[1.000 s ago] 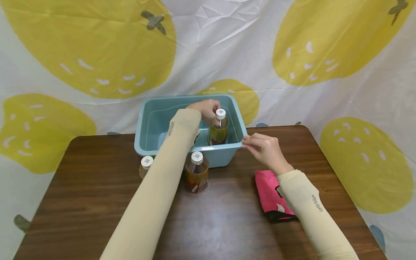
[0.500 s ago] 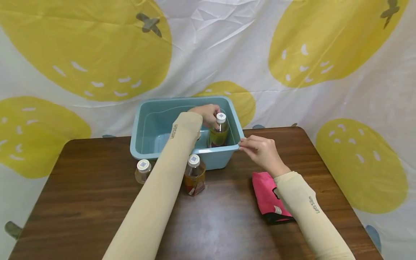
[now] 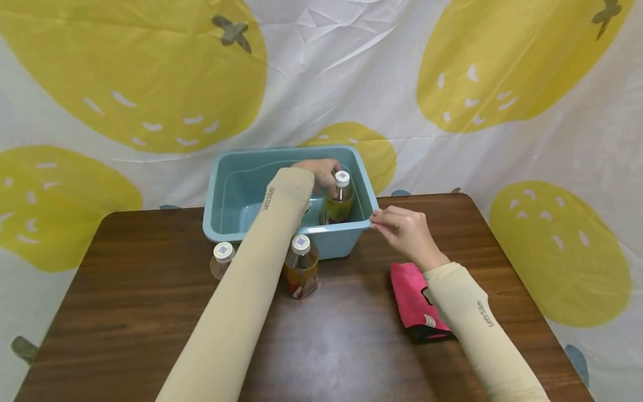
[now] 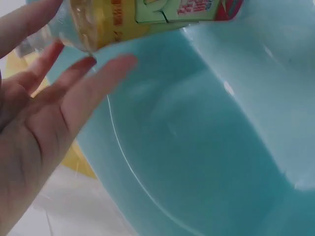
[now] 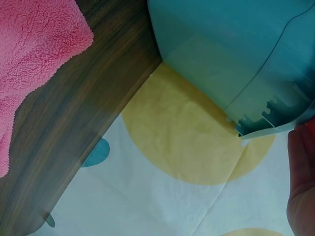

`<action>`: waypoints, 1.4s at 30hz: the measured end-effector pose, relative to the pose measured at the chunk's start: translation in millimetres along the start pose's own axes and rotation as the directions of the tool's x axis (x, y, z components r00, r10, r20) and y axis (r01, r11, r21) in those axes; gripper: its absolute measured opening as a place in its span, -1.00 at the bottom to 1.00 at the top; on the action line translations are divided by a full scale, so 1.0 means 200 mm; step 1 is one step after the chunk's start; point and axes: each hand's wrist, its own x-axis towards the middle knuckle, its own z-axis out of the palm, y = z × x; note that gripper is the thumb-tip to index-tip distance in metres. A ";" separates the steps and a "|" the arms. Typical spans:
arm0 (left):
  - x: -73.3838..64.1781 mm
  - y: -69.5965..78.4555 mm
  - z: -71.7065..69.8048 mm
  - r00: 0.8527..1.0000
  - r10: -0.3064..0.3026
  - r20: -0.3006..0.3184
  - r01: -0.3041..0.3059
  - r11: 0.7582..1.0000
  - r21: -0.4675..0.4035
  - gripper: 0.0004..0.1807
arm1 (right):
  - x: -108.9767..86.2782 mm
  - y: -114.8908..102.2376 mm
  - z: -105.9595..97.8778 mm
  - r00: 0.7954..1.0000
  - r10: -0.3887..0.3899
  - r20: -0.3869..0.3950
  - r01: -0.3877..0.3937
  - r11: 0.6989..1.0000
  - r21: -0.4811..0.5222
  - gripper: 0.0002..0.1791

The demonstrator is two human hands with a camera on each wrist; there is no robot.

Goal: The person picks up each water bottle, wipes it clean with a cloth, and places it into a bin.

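A clear drink bottle [image 3: 337, 207] with a white cap and a yellow-green label stands upright in the right end of a blue plastic tub [image 3: 329, 245]. My left hand [image 3: 321, 171] reaches into the tub beside the bottle's neck. In the left wrist view, the fingers of that left hand [image 4: 44, 128] are spread and loosely extended beneath the bottle [image 4: 115, 19], while the thumb overlaps its neck. Thumb and fingertips of my right hand [image 3: 406, 230] pinch the tub's front right rim corner. Only part of the right hand [image 5: 300, 182] enters the right wrist view.
Two more capped bottles stand before the tub: an amber one [image 3: 301, 274] and another [image 3: 219, 268] partly hidden by the left sleeve. A folded pink fleece cloth [image 3: 409, 296] lies under the right forearm. Behind the wooden table [image 3: 331, 346] hangs a fruit-print sheet [image 3: 341, 84].
The head view has shifted slightly. Both hands, the tub and the bottle inside it keep nearly the same places.
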 end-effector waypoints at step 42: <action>-0.91 -0.21 0.52 0.743 0.399 -0.537 -0.342 0.916 0.208 -0.14 | 0.03 0.15 0.02 1.000 0.009 -0.005 -0.009 0.998 -0.069 -0.82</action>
